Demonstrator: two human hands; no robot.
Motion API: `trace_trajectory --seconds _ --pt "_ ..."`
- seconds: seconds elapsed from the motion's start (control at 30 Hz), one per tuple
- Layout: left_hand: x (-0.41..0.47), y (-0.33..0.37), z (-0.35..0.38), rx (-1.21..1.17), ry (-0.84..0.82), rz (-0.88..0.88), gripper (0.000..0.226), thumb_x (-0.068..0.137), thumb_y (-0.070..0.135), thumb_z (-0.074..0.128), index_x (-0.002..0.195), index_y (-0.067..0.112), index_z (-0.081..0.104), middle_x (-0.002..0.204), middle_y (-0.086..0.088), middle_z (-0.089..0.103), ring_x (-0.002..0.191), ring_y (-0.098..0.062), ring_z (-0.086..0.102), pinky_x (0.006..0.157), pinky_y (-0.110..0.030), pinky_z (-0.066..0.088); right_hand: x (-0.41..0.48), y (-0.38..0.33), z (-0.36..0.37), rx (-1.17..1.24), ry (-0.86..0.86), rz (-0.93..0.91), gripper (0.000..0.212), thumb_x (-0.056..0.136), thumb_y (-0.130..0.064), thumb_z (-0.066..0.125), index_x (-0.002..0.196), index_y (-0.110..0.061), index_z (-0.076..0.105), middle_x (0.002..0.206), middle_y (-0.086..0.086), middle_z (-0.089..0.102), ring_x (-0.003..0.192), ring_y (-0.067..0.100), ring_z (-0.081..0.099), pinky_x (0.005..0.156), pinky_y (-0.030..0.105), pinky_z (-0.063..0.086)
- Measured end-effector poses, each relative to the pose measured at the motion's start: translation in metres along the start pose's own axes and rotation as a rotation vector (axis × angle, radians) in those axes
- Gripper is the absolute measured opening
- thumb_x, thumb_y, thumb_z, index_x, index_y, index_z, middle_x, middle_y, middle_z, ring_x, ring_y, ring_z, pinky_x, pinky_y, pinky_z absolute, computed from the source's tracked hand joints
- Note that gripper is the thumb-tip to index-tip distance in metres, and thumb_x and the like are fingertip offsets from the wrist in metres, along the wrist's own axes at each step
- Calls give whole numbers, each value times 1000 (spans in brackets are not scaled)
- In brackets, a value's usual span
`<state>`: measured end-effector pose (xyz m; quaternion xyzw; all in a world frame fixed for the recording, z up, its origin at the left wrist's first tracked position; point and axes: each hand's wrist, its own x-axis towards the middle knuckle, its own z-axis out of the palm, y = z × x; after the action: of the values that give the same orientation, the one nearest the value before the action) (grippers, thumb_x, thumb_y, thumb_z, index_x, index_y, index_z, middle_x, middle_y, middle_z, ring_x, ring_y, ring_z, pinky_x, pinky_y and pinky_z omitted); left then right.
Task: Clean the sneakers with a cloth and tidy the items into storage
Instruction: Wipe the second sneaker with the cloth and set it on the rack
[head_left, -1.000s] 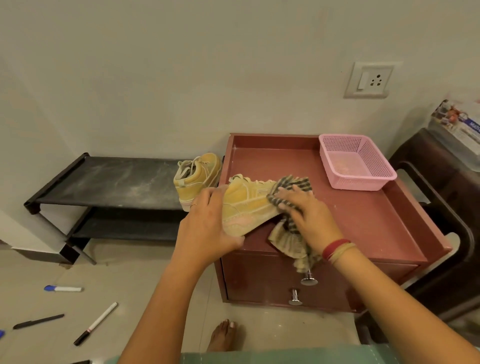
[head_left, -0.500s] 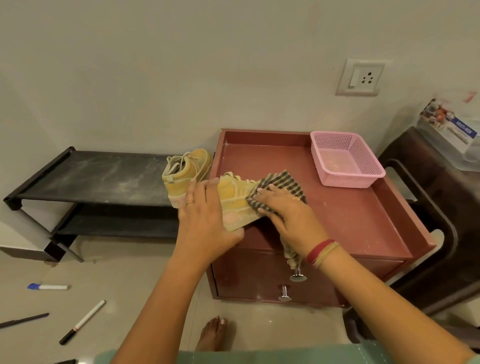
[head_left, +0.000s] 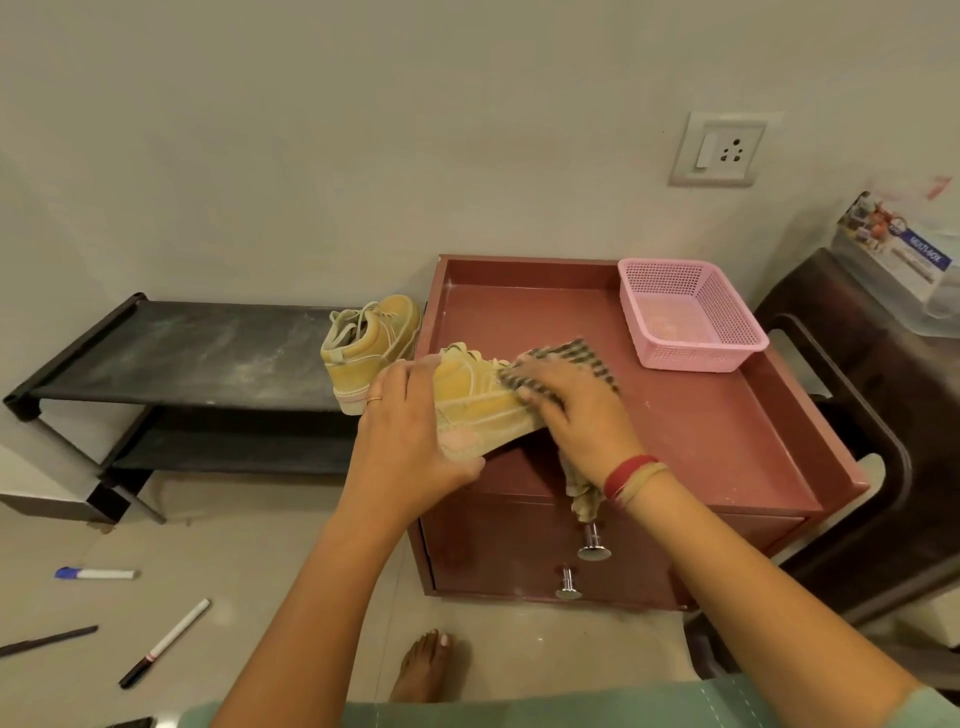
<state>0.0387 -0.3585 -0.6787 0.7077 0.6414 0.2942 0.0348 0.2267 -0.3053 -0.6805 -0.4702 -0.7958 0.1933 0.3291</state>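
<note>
Pale cream wall fills the upper half of the frame, with a white switch-and-socket plate (head_left: 718, 149) at upper right. Below it, right of centre, stands a reddish-brown drawer cabinet with a raised-rim top (head_left: 727, 436) serving as the bench, two chrome knobs (head_left: 594, 544) on its front. A pink perforated plastic basket (head_left: 688, 316) sits at the far right corner of that top.

At the centre of the frame, over the cabinet's near left corner, the left hand (head_left: 410, 457) wraps its grip around the heel end of a tan-yellow suede sneaker (head_left: 478, 405), held tilted with its sole edge toward the camera. The right hand (head_left: 582, 415) presses a green-and-cream checked cloth (head_left: 576, 358) flat against the toe end of the shoe, fingers closed over the fabric; the cloth's loose tail hangs down below the wrist, in front of the drawer face. Red and tan threads circle that wrist.

A second tan-yellow sneaker (head_left: 371, 348) stands upright on the right end of a black two-tier shoe rack (head_left: 182, 353) at middle left, just beside the cabinet.

On the beige tiled floor at lower left lie a blue-capped white marker (head_left: 94, 573), a white pen with a black tip (head_left: 163, 644) and a dark pen (head_left: 49, 640), apart from one another. A bare foot (head_left: 423, 670) shows at bottom centre, and a dark brown plastic chair (head_left: 872, 415) stands at the right edge.
</note>
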Motion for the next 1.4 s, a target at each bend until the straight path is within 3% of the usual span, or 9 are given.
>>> trace_trajectory --seconds 0.2,0.37,0.5,0.67,0.8,1.03,1.13,1.27,1.4 --pt "-2 2 -1 35 14 50 97 52 35 83 135 10 39 122 -4 44 116 -22 38 91 -30 37 3 4 -5 -68 30 125 29 96 -30 49 122 -31 60 130 -6 58 133 20 40 113 45 24" --pt "-1 0 -1 12 20 58 95 51 35 82 133 10 41 121 -4 45 115 -24 40 91 -36 42 -8 -16 11 204 -100 -27 26 94 -26 53 115 -41 59 124 -18 55 130 8 40 112 27 22" --pt "-2 1 -1 19 11 77 97 51 34 83 135 11 40 122 -3 43 117 -23 39 93 -34 39 4 5 0 -8 88 258 31 95 -32 49 125 -26 59 134 0 54 138 20 33 111 37 27" --pt "0 -1 -1 -14 -14 86 95 52 34 82 134 10 40 122 -3 42 118 -22 38 97 -31 34 -13 -14 14 186 -129 -22 29 94 -32 51 120 -44 54 138 -8 50 136 9 32 116 32 16" --pt "-1 1 -3 -12 -23 78 97 53 33 83 136 11 38 125 -2 40 121 -19 32 98 -26 27 -1 -1 3 -60 26 146 31 96 -31 48 126 -31 57 138 -7 50 140 17 29 117 36 13" --pt "0 -2 -1 -18 -31 84 96 52 35 82 135 11 40 122 -2 42 120 -23 37 96 -26 28 -8 -8 13 37 -30 12 34 94 -39 46 126 -34 56 137 -7 52 137 8 33 116 26 4" --pt "-1 -1 -3 -24 -32 78 98 53 32 84 136 11 38 124 -2 39 120 -20 34 94 -24 26 4 1 6 -25 29 202 33 96 -36 46 126 -26 57 133 0 55 134 18 39 116 37 18" --pt "-2 -1 -7 -65 -77 51 105 55 32 85 142 18 29 134 0 27 123 -13 22 96 -24 25 18 -18 -8 407 382 247 22 95 -19 52 113 -16 64 101 -8 63 89 -6 57 79 8 42" --pt "-4 -3 -7 -95 -119 76 115 60 26 83 150 14 12 145 -3 23 141 -18 6 108 -25 11 14 -33 9 392 168 45 23 94 -28 54 116 -29 61 117 -15 62 112 -6 52 106 32 38"
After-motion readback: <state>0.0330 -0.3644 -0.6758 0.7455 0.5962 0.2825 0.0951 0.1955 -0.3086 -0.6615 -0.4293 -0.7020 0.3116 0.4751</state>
